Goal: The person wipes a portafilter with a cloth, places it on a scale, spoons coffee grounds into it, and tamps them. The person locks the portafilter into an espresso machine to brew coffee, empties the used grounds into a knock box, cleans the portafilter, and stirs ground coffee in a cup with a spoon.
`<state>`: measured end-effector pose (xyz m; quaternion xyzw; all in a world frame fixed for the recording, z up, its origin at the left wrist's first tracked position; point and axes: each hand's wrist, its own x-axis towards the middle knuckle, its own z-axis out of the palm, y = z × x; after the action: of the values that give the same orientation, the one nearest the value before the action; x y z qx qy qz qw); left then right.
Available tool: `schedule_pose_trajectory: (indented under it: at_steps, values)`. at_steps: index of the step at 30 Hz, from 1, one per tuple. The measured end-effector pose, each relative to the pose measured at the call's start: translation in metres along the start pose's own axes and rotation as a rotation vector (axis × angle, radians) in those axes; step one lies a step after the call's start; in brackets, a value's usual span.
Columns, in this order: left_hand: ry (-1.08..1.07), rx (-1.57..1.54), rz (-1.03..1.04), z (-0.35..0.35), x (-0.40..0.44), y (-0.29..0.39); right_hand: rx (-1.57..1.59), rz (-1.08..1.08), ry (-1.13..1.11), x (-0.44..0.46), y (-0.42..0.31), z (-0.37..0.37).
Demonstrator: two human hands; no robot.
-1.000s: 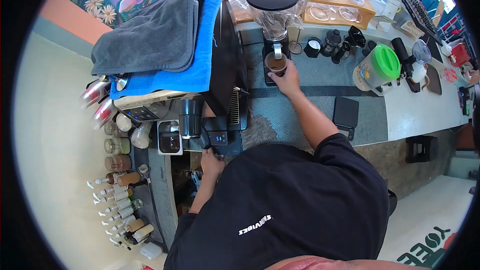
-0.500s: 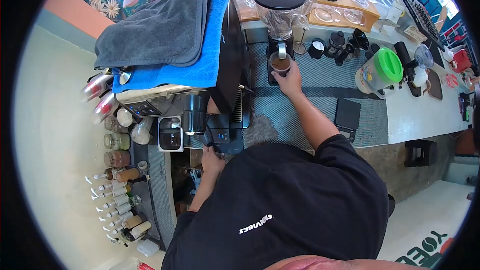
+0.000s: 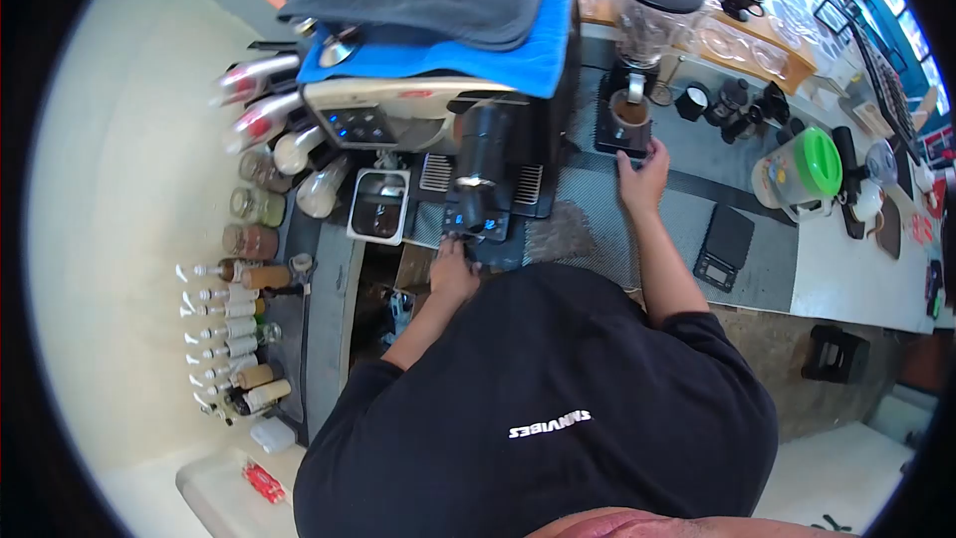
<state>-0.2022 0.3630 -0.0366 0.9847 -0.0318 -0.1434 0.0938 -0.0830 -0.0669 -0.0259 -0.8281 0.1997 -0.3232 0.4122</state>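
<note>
My right hand (image 3: 645, 179) is at the front edge of the black base (image 3: 622, 143) of a coffee grinder, thumb and fingers apart. A clear cup (image 3: 629, 112) with brown coffee grounds stands on that base under the grinder's metal spout (image 3: 635, 88), out of my grasp. My left hand (image 3: 453, 267) reaches forward, its fingers stretched out at the front edge of a black scale (image 3: 490, 225) with blue lit digits. Above the scale is a black cylinder (image 3: 483, 144), blurred. Whether the left fingertips press on the scale I cannot tell.
An espresso machine (image 3: 349, 130) with towels (image 3: 428, 0) on top stands left of the grinder. A metal bin (image 3: 378, 204) sits by it. To the right are a flat black scale (image 3: 725, 247) and a green-lidded jug (image 3: 797, 174). Pump bottles (image 3: 234, 329) line the left.
My right hand has let go of the cup and drawn back to the front of the base. The left hand stays by the scale. The whole view has shifted and turned.
</note>
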Motion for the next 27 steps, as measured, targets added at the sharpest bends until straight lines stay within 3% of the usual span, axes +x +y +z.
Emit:
schedule_pose_trajectory:
  at_steps: [10, 13, 14, 20, 27]
  values:
    - [-0.063, -0.027, 0.166, -0.005, 0.003, -0.030, -0.005, 0.034, -0.422, -0.159, -0.034, -0.026]
    - [-0.065, -0.063, 0.251, -0.009, 0.003, -0.047, -0.047, -0.188, -0.372, -0.184, -0.051, -0.013]
    - [-0.066, -0.067, 0.285, -0.012, 0.003, -0.052, -0.012, -0.127, -0.458, -0.190, -0.055, -0.012]
    - [-0.003, -0.120, 0.462, -0.005, 0.004, -0.082, -0.453, -0.266, -0.654, -0.234, -0.064, -0.003]
    - [-0.017, -0.073, 0.560, -0.009, 0.004, -0.093, -0.573, -0.210, -0.741, -0.240, -0.049, 0.005]
